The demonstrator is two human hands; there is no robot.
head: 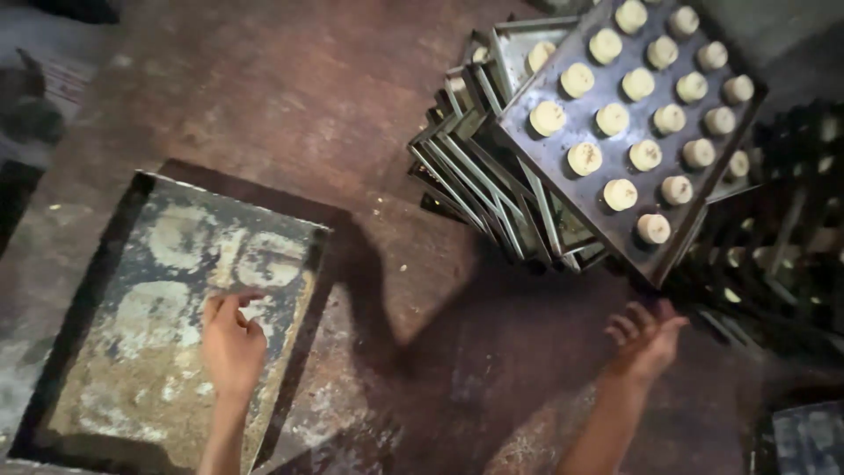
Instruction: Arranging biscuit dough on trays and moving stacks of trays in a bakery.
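A dark metal baking tray (97, 290), dusted with pale flour, lies flat on the floor at lower left. My left hand (230, 343) rests over its right half with the fingers curled in; I see nothing in it. My right hand (646, 339) hovers with fingers apart just below the near corner of the top tray (563, 163). That top tray carries several round pale dough pieces (585, 158) in rows and sits on a crooked stack of trays (479, 176).
The floor (290, 97) is brown and stained, with flour patches near my arms. A dark rack of more trays (782, 255) stands at the right edge. A dark object (31, 105) lies at far left.
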